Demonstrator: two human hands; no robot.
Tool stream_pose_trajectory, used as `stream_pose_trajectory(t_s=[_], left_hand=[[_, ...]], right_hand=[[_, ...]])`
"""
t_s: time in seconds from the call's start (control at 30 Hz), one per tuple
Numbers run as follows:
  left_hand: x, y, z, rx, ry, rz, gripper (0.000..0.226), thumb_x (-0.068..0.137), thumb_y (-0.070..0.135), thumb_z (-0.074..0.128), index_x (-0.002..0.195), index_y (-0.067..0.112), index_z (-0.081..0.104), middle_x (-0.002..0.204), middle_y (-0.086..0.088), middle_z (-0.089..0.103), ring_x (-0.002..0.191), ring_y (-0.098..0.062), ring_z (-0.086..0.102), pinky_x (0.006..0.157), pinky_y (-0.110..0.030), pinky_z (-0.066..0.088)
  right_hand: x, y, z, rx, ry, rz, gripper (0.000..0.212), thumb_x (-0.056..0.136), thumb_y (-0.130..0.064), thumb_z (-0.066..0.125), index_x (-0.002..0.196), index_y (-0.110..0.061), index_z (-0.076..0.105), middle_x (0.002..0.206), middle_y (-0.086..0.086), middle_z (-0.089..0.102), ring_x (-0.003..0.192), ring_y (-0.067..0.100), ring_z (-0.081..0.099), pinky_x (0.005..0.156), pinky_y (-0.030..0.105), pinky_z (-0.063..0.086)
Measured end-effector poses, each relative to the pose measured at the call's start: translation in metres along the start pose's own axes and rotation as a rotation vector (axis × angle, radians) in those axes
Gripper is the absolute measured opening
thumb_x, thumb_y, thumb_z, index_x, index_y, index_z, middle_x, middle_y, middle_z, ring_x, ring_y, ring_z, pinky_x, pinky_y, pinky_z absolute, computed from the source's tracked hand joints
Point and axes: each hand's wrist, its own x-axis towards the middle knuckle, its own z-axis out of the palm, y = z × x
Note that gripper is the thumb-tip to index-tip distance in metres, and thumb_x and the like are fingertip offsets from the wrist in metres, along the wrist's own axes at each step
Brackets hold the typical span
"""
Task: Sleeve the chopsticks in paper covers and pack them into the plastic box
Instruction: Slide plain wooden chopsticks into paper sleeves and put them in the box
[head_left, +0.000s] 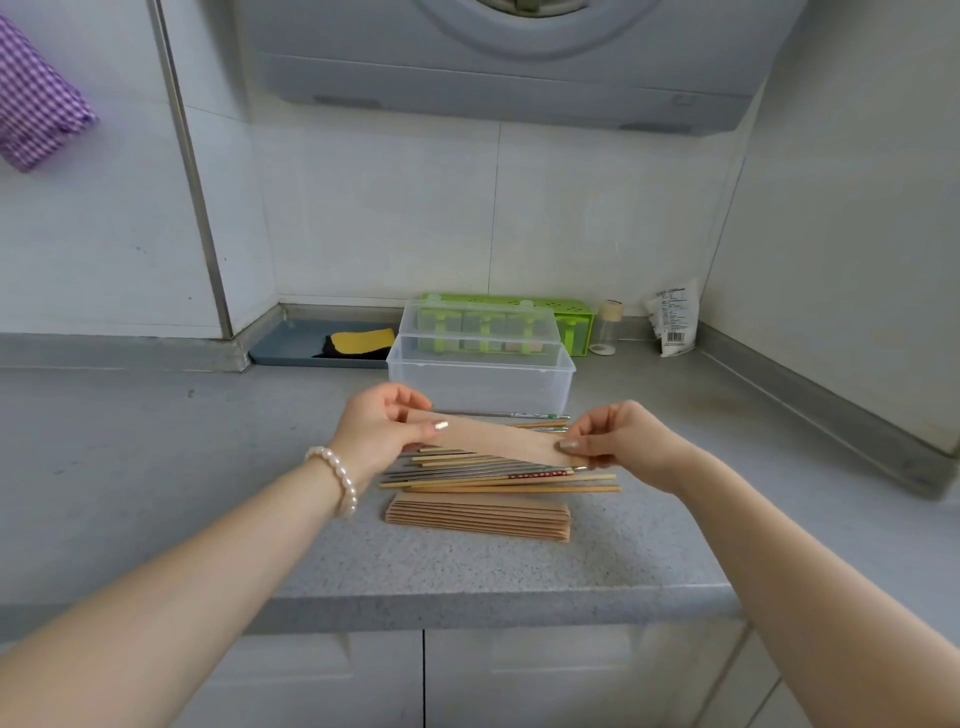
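1. Grey speckled stone countertop (156, 467) stretches out under us, white tiled walls behind, and a purple checked cloth (36, 98) hangs up on the far left.
2. Back by the left wall sits a blue-grey shallow tray (291, 345) with a yellow and black sponge pad (361, 343) in it, well away from our work.
3. Our left hand (382, 428), pearl bead bracelet (335, 480) on its wrist, pinches the left end of one flat brown paper sleeve (498, 439), thumb on top.
4. That sleeve runs left to right in the air between both hands, over the loose pile of bamboo and metal chopsticks (498, 475); these lie on the counter with their long axes parallel to the sleeve.
5. Just nearer to us than the chopsticks lies the fanned stack of brown paper covers (478, 517), not yet filled.
6. Beyond the hands stands the clear lidless plastic box (480, 374), apparently empty, its clear plastic lid (480, 325) propped behind it, and a green plastic rack (571, 317) further back.
7. Our right hand (621, 441) grips the sleeve's right end between thumb and fingers. It looks like we open a mouth next; which end is open we cannot tell.
8. Either hand is equally near the chopsticks below; one must let go to fetch a pair.
9. Far right, a small glass jar (608, 327) and a white printed packet (672, 325) stand clear of the path.
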Motion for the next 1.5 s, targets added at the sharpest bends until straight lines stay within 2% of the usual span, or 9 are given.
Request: stream_pose_trajectory(t_s=[0.13, 0.37, 0.5, 0.63, 0.83, 1.03, 1.17, 1.33, 1.5], left_hand=[[0.003, 0.004, -0.002, 0.298, -0.122, -0.076, 0.027, 0.074, 0.009, 0.073, 0.098, 0.012, 0.06, 0.099, -0.001, 0.064, 0.096, -0.017, 0.061, 0.086, -0.029, 0.051], [-0.017, 0.044, 0.036, 0.891, -0.188, 0.313, 0.048, 0.08, 0.056, 0.056, 0.116, 0.024, 0.057, 0.123, 0.01, 0.057, 0.119, -0.013, 0.048, 0.108, -0.04, 0.03], [-0.009, 0.058, 0.047, 0.658, -0.539, 0.096, 0.03, 0.083, 0.036, 0.065, 0.099, 0.011, 0.062, 0.09, 0.0, 0.066, 0.087, -0.018, 0.064, 0.078, -0.025, 0.05], [-0.002, 0.06, 0.039, 0.154, -0.827, -0.249, 0.014, 0.093, 0.007, 0.048, 0.103, -0.001, 0.054, 0.086, -0.012, 0.07, 0.068, -0.018, 0.069, 0.07, -0.026, 0.055], [0.001, 0.054, 0.037, 0.479, -0.775, -0.184, 0.02, 0.09, 0.01, 0.057, 0.102, -0.006, 0.058, 0.089, -0.013, 0.072, 0.068, -0.019, 0.07, 0.066, -0.028, 0.057], [-0.002, 0.046, 0.047, 0.131, -0.749, -0.314, 0.014, 0.088, 0.008, 0.058, 0.1, 0.004, 0.052, 0.084, -0.016, 0.068, 0.071, -0.022, 0.068, 0.068, -0.032, 0.055], [0.0, 0.043, 0.048, 0.099, -0.67, -0.269, 0.019, 0.087, 0.015, 0.061, 0.103, 0.006, 0.058, 0.062, -0.001, 0.052, 0.044, -0.006, 0.042, 0.039, -0.018, 0.04], [0.004, 0.038, 0.042, 0.309, -0.57, -0.132, 0.032, 0.085, 0.035, 0.061, 0.101, 0.008, 0.058, 0.065, 0.003, 0.042, 0.048, -0.006, 0.035, 0.04, -0.017, 0.028], [-0.002, 0.031, 0.045, 0.794, -0.421, 0.179, 0.047, 0.081, 0.06, 0.049, 0.102, 0.017, 0.051, 0.078, 0.004, 0.054, 0.066, -0.01, 0.05, 0.056, -0.025, 0.041]], right_hand=[[-0.002, -0.004, 0.0, -0.019, 0.062, -0.008, 0.005, 0.076, 0.0, 0.07, 0.075, -0.004, 0.069, 0.062, 0.0, 0.064, 0.051, 0.007, 0.052, 0.052, 0.018, 0.042], [-0.001, -0.03, 0.024, -0.201, -0.025, -0.147, 0.019, 0.069, 0.005, 0.075, 0.069, -0.013, 0.07, 0.057, -0.009, 0.068, 0.056, 0.001, 0.062, 0.06, 0.014, 0.05], [-0.005, -0.042, 0.04, -0.187, -0.005, -0.299, 0.02, 0.07, 0.011, 0.072, 0.07, -0.009, 0.071, 0.054, -0.013, 0.067, 0.054, -0.002, 0.061, 0.061, 0.014, 0.052], [-0.008, -0.045, 0.04, -0.108, 0.042, -0.397, 0.017, 0.068, 0.008, 0.074, 0.068, -0.008, 0.071, 0.058, -0.007, 0.068, 0.056, 0.006, 0.064, 0.064, 0.023, 0.056], [-0.008, -0.036, 0.035, -0.183, 0.07, -0.351, 0.029, 0.065, 0.011, 0.076, 0.066, -0.017, 0.067, 0.063, -0.005, 0.067, 0.058, 0.003, 0.063, 0.066, 0.023, 0.056], [-0.011, -0.032, 0.042, -0.087, 0.207, -0.433, 0.032, 0.067, 0.013, 0.073, 0.062, -0.018, 0.068, 0.059, -0.008, 0.067, 0.066, 0.019, 0.064, 0.07, 0.035, 0.057], [-0.011, -0.029, 0.043, -0.039, 0.237, -0.429, 0.038, 0.068, 0.013, 0.072, 0.057, -0.023, 0.069, 0.065, 0.0, 0.07, 0.071, 0.026, 0.066, 0.074, 0.038, 0.057], [-0.01, -0.019, 0.028, 0.051, 0.238, -0.304, 0.015, 0.074, 0.009, 0.069, 0.075, -0.006, 0.072, 0.075, 0.007, 0.07, 0.066, 0.01, 0.066, 0.068, 0.02, 0.054], [0.006, 0.012, 0.014, -0.542, 0.196, -0.066, 0.007, 0.077, -0.014, 0.074, 0.084, -0.012, 0.075, 0.075, -0.004, 0.066, 0.07, 0.009, 0.059, 0.071, 0.024, 0.045]])
